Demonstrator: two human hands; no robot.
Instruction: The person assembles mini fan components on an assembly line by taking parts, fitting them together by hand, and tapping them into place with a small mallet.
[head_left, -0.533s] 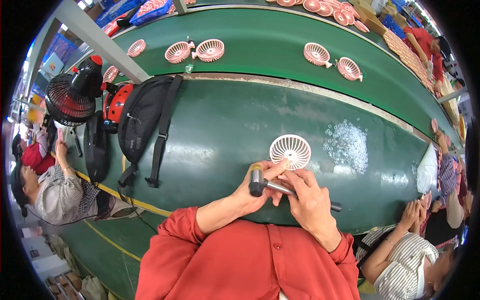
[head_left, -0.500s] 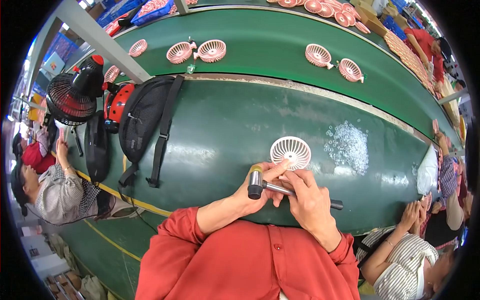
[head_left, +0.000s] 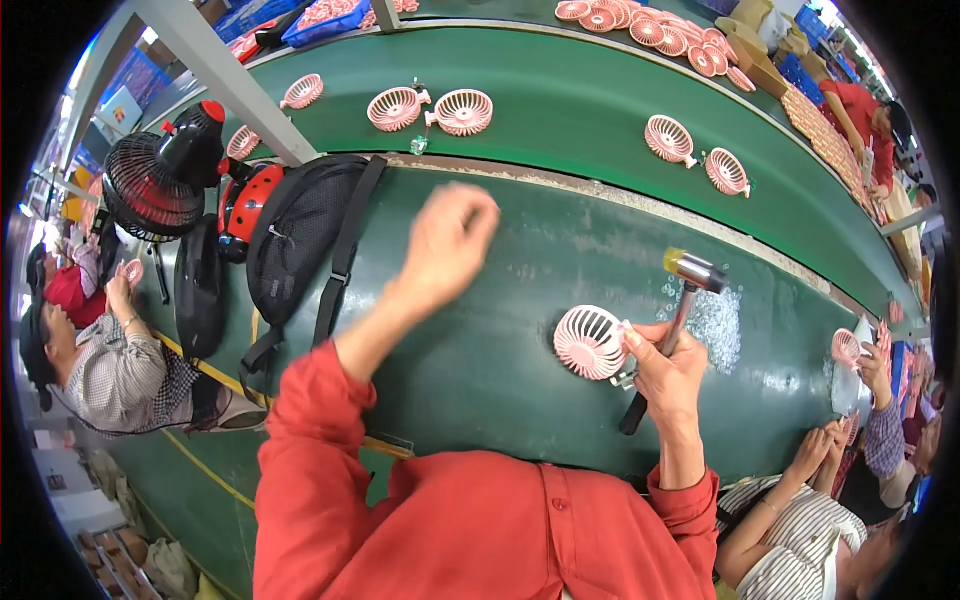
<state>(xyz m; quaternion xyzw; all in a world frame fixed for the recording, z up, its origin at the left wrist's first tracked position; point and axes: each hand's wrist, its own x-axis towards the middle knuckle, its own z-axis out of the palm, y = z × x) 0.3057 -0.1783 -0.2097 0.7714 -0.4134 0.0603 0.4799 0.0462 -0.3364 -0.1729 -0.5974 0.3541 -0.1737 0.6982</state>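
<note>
My right hand (head_left: 668, 372) is closed around the handle of a small two-faced mallet (head_left: 697, 272), its yellow and dark faces on a metal head held up and its black grip end pointing down. The same hand pinches the stem of a round pink slatted fan housing (head_left: 588, 343), held tilted over the green worktop. A small metallic piece shows by the stem. My left hand (head_left: 448, 243) is raised toward the conveyor, blurred, fingers loosely curled with a gap from the thumb and nothing seen in it. Small clear rings (head_left: 722, 335) lie in a pile beside my right hand.
Pink fan housings (head_left: 463, 112) lie spread on the green conveyor (head_left: 560, 90) beyond the worktop's raised edge. A black bag (head_left: 305, 235) and a black desk fan (head_left: 155, 185) stand left. Co-workers (head_left: 130, 365) sit on both sides. A grey post (head_left: 235, 90) rises at left.
My left hand has let go and swung up and left toward the conveyor. My right hand has moved right, with the mallet now upright and the pink housing in its fingers.
</note>
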